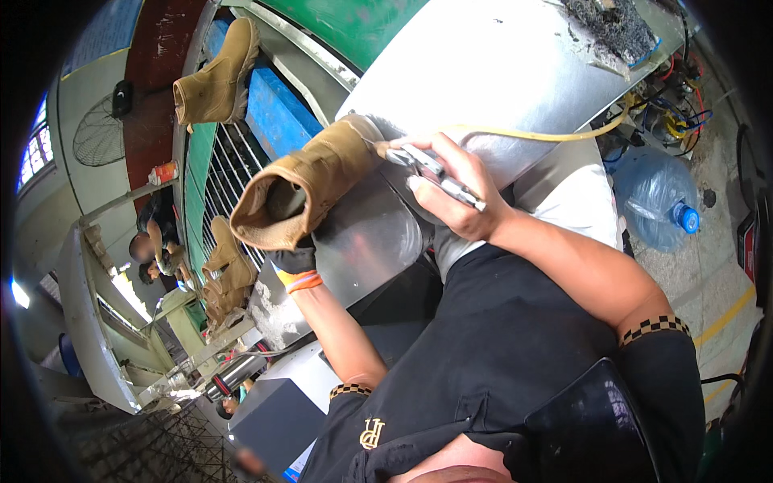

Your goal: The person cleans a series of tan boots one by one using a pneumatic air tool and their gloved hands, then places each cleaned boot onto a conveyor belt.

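Note:
A tan ankle boot is tilted over the metal worktop, its open shaft toward the lower left and its toe toward the upper right. My left hand, in a dark glove with an orange cuff, grips it from below by the shaft; the boot hides most of those fingers. Bare and closed, my right hand holds a slim silver hand tool with a brass-coloured tip. That tip is at the boot's toe end, and whether it touches cannot be made out. A yellow hose passes behind my right hand.
Another tan boot stands beside a blue block by the metal rack. More boots are farther left, near people at work. A large water bottle lies on the floor at right. Dark residue covers the worktop's far corner.

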`<action>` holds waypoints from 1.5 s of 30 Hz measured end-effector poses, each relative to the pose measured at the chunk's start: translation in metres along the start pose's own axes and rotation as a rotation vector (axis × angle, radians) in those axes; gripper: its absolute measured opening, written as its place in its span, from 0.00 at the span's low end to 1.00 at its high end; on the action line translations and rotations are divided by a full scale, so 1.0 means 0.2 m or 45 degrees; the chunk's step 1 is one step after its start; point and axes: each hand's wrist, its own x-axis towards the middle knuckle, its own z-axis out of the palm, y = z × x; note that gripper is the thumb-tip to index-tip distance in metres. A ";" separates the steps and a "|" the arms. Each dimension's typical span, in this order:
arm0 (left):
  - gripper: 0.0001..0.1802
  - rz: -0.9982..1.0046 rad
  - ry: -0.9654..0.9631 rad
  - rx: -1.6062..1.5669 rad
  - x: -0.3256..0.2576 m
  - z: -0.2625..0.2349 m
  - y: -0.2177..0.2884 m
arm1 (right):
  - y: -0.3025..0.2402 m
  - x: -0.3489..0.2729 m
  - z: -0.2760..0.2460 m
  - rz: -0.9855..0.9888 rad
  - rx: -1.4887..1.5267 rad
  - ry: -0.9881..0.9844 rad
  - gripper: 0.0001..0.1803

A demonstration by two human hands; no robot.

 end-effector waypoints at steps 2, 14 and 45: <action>0.37 -0.173 -0.016 -0.222 -0.11 -0.02 -0.02 | 0.03 0.02 0.01 0.044 -0.034 0.005 0.23; 0.34 -0.615 0.339 0.366 -0.69 0.29 0.01 | 0.08 -0.01 0.04 0.025 -0.098 0.080 0.23; 0.46 -1.035 -0.098 -0.598 -0.91 0.86 -0.23 | -0.13 -0.18 -0.18 0.271 -0.028 -0.110 0.20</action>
